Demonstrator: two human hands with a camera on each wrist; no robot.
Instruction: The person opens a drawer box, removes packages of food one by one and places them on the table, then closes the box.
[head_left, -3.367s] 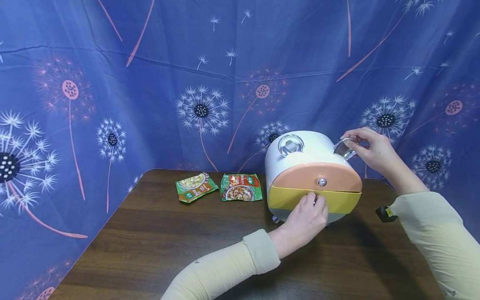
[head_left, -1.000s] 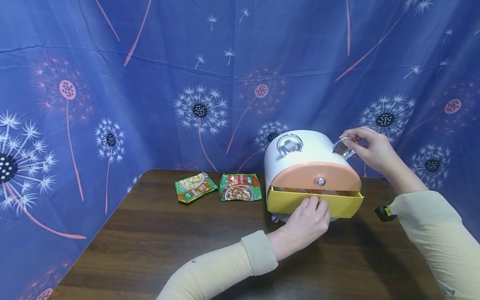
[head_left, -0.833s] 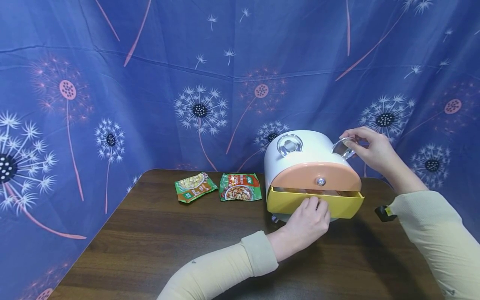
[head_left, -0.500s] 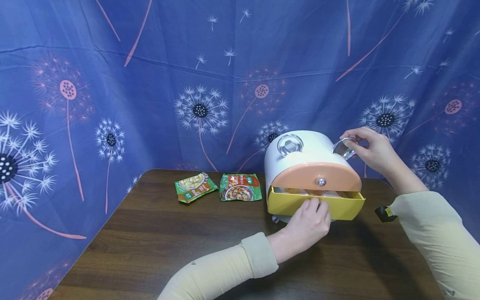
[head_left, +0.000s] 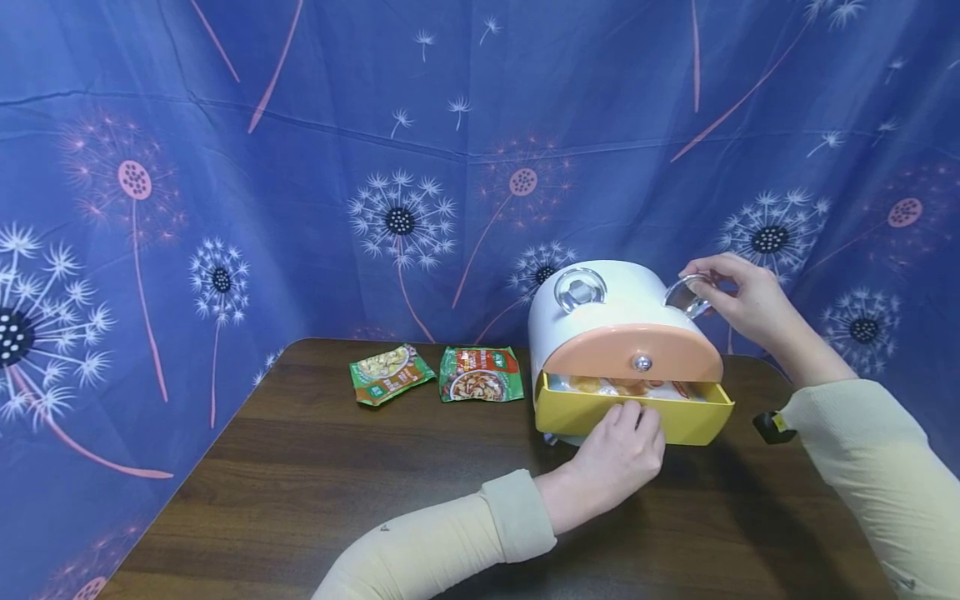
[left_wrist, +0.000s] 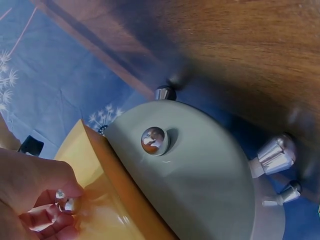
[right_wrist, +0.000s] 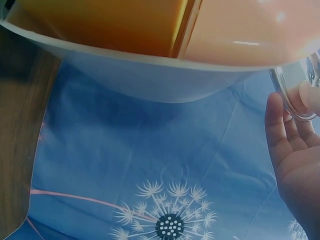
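A rounded white storage box (head_left: 626,292) with two clear ear-shaped pieces on top stands on the table's right half. Its middle yellow drawer (head_left: 693,423) is pulled partway out. My left hand (head_left: 618,454) pinches that drawer's shiny knob (left_wrist: 71,205), best seen in the left wrist view. Colourful printed packaging (head_left: 641,387) shows inside, partly covered by the orange top drawer (head_left: 600,354). With thumb and fingers, my right hand (head_left: 742,300) grips the right clear ear (head_left: 684,297). Below the yellow drawer, the grey bottom drawer (left_wrist: 205,165) is closed.
Two green food packets, one orange-labelled (head_left: 390,375) and one red-labelled (head_left: 482,375), lie left of the box on the brown wooden table (head_left: 360,475). A blue dandelion-print cloth (head_left: 300,208) hangs behind. Metal feet (left_wrist: 274,156) hold the box up.
My left hand has drawn the yellow drawer from almost closed to partway out, toward me, so the packaging inside now shows. The right hand keeps its hold on the clear ear.
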